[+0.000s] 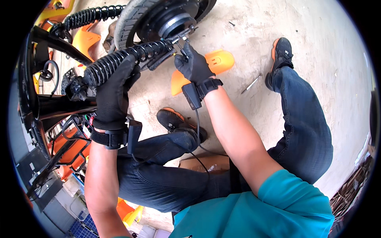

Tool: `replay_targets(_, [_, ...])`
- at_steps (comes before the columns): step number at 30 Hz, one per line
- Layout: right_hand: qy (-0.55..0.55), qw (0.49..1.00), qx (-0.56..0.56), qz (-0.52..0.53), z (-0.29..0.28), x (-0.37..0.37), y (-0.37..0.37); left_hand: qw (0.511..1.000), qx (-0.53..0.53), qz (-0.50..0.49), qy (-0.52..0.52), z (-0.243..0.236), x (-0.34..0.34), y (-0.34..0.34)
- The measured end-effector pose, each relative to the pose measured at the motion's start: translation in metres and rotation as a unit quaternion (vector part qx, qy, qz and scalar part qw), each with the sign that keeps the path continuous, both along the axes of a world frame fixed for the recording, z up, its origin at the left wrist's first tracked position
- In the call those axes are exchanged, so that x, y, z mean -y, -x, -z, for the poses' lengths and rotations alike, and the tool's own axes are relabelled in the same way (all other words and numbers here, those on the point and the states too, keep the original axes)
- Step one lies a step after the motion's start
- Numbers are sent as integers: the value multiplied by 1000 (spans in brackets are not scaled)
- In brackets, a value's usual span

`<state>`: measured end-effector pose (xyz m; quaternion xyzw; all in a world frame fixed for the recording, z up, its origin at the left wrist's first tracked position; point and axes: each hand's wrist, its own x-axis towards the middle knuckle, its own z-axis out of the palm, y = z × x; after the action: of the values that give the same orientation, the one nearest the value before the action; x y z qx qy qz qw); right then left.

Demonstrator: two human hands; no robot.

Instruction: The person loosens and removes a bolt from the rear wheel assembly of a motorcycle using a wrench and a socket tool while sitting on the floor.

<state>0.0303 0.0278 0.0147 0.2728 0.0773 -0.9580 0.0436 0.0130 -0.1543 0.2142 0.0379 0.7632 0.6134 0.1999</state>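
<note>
In a black glove, my left hand (113, 95) is closed round the coil spring of a black shock absorber (149, 50), near its frame end. The shock absorber runs from a black metal frame (37, 99) to the axle area of a wheel (127, 23) with a dark hub (174, 24). My right hand (195, 65), also gloved, is at the shock absorber's wheel end. Its thumb and fingers are pinched by a small bright metal fitting (185, 38). Whatever lies between those fingers is too small and covered to name.
An orange plastic panel (222, 59) lies on the floor behind my right hand. A thin pen-like tool (251, 84) is beside my right shoe (282, 53). A second shock absorber (93, 15) stands farther off. Cables hang from both wrist straps. A cardboard box (204, 162) sits beneath me.
</note>
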Motion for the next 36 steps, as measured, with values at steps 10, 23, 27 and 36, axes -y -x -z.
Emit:
replay_targets(10, [21, 999, -27, 27, 13, -1, 5, 1000, 14, -3, -13, -3, -3, 2])
replay_targets(23, [52, 999, -6, 16, 8, -3, 3, 997, 40, -54, -28, -6, -9, 1])
replay_targets(27, [5, 997, 11, 73, 7, 3, 9, 998, 36, -54, -17, -7, -11, -1])
replay_targets(36, [48, 999, 24, -6, 3, -4, 2, 999, 13, -42, -18, -7, -9, -3])
